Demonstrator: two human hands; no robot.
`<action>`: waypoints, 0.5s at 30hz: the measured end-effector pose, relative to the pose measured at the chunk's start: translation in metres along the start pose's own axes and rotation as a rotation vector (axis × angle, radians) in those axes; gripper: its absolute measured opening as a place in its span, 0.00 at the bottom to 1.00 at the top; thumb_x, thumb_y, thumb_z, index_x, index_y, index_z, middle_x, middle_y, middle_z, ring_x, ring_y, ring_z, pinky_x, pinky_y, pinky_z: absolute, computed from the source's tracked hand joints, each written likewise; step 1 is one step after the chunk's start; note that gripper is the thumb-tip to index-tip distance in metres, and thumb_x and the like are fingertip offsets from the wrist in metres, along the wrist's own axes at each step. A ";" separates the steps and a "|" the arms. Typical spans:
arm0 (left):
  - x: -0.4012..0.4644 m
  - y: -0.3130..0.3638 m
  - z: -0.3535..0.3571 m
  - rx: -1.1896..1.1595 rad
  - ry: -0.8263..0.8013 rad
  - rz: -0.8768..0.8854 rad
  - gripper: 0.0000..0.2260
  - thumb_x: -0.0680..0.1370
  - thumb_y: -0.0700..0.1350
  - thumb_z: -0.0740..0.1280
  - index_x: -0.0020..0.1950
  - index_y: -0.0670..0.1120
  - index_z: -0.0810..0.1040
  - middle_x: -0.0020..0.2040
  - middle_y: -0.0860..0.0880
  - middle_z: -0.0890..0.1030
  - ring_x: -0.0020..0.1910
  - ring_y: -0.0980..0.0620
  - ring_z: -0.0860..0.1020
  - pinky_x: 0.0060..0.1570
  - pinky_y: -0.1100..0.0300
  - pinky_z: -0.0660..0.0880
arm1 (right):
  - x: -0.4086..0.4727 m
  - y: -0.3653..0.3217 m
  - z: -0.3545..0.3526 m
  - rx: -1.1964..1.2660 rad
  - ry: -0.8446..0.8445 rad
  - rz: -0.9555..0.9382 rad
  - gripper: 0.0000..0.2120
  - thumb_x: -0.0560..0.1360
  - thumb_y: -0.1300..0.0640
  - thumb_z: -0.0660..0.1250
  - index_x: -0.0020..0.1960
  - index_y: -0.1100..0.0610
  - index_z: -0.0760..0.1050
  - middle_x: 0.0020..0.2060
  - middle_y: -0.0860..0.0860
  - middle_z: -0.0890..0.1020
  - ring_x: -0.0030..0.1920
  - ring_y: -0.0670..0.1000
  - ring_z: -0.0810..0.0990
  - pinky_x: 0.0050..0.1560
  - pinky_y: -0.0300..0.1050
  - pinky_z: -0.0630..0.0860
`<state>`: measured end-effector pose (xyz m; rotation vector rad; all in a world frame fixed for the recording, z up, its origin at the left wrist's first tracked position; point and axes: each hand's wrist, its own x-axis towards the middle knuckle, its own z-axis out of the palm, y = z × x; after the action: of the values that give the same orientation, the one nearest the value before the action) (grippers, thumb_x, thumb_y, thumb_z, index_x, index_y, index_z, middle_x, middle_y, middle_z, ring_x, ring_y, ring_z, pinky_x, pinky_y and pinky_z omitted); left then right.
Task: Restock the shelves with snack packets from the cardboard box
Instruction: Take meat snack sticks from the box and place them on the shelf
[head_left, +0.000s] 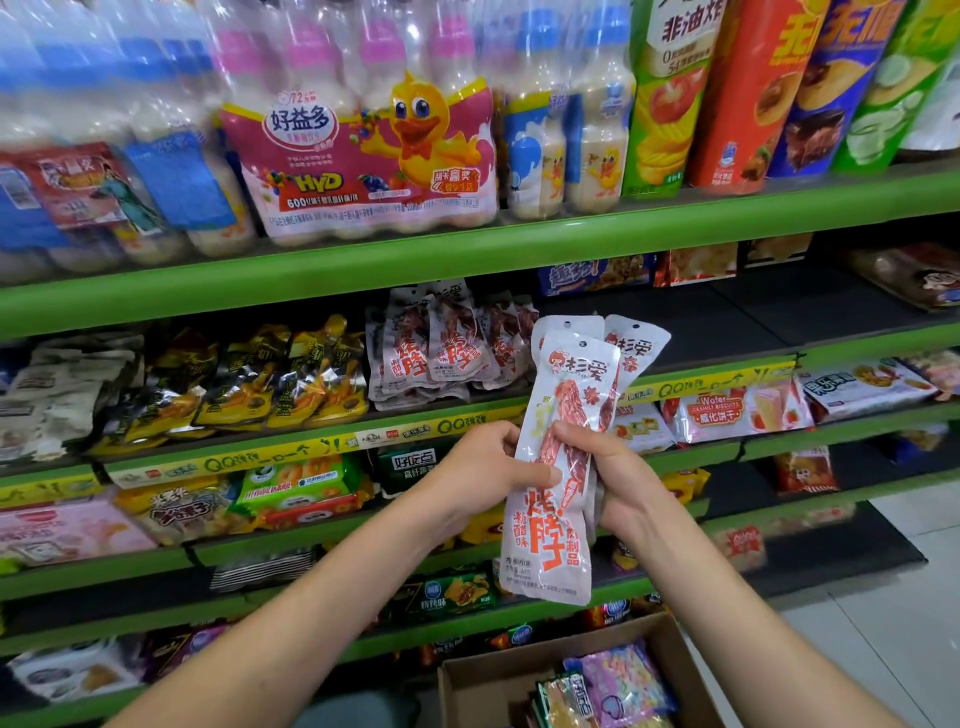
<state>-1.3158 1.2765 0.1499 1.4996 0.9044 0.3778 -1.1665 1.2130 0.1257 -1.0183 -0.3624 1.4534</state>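
Note:
I hold a small stack of long white snack packets (558, 514) with red meat sticks and red lettering upright in front of the shelves. My left hand (491, 470) pinches the front packet's left edge, thumb across its face. From the right, my right hand (605, 475) grips the stack, fingers curled round its front. Matching packets (441, 351) lie piled on the second shelf just up and left of the stack. The open cardboard box (519, 670) sits at the bottom, holding several colourful packets (618, 686).
Green shelves (467, 249) fill the view. Bottled drink packs (374, 156) and chip tubes (748, 93) stand on top. Yellow-black packets (280, 379) lie left of the matching pile; dark bare shelf (727, 322) lies right of it. Tiled floor (883, 597) at right.

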 end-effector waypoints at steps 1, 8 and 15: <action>0.000 -0.001 0.000 -0.022 -0.010 -0.009 0.14 0.70 0.40 0.77 0.53 0.43 0.78 0.42 0.52 0.86 0.43 0.51 0.86 0.44 0.56 0.81 | 0.000 0.000 0.000 -0.004 -0.009 -0.006 0.06 0.66 0.61 0.72 0.41 0.61 0.87 0.43 0.62 0.86 0.38 0.59 0.86 0.36 0.53 0.83; 0.000 0.004 -0.003 -0.187 -0.032 0.010 0.13 0.78 0.37 0.68 0.62 0.42 0.75 0.55 0.45 0.85 0.54 0.45 0.84 0.58 0.48 0.79 | 0.001 -0.002 -0.009 -0.016 -0.032 -0.021 0.09 0.68 0.63 0.72 0.47 0.63 0.85 0.46 0.63 0.86 0.42 0.60 0.86 0.41 0.53 0.83; 0.019 0.035 -0.024 -0.235 0.009 0.013 0.14 0.78 0.42 0.70 0.61 0.45 0.73 0.49 0.41 0.86 0.47 0.41 0.85 0.47 0.45 0.82 | 0.002 -0.009 -0.018 0.082 0.021 -0.031 0.08 0.66 0.64 0.71 0.44 0.63 0.85 0.44 0.62 0.86 0.41 0.60 0.86 0.45 0.58 0.83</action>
<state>-1.3098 1.3100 0.1816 1.2892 0.8274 0.4831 -1.1469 1.2102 0.1220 -0.9571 -0.3000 1.4175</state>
